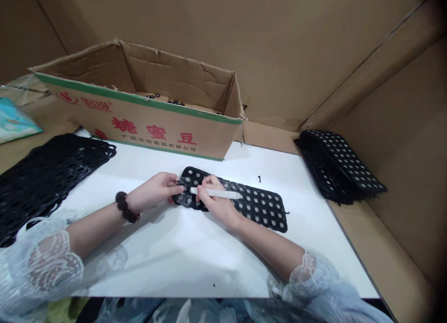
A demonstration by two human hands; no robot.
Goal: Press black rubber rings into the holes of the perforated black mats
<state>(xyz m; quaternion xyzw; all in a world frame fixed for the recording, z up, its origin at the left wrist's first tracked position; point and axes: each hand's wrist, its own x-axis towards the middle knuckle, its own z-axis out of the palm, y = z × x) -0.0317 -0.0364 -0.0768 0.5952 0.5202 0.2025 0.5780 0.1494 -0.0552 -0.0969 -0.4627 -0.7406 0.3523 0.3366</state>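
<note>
Your left hand point(159, 192) pinches the left end of the black sheet point(260, 202), lying on the white surface point(164, 262) in front of the box point(157, 127). Your right hand point(220, 209) grips the white tool point(223, 193) over the sheet, between thumb and fingers

Sheet point(263, 206) on tabletop point(167, 267), before box point(216, 136)

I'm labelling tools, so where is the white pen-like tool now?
Just below the head view's centre: the white tool is in the right hand, over the black dotted sheet, right of the left hand.
</note>
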